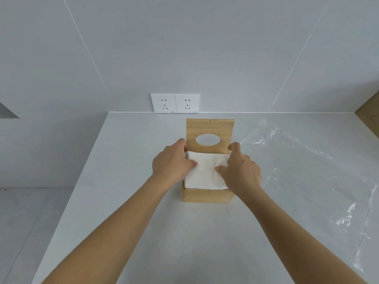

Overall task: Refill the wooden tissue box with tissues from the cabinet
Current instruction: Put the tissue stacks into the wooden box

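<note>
A wooden tissue box [207, 195] stands on the white counter, its lid [211, 128] with an oval hole raised upright at the back. A white stack of tissues [206, 173] fills the box, its top above the rim. My left hand [172, 161] grips the stack's left side, thumb on top and fingers down the side. My right hand [240, 171] grips the right side the same way, its fingertips by the lid's lower right corner.
A crumpled clear plastic wrapper [307, 167] lies on the counter to the right of the box. A double wall socket [175, 103] sits behind the box. The counter's left edge [82, 175] drops to the floor. A wooden cabinet edge [369, 113] shows far right.
</note>
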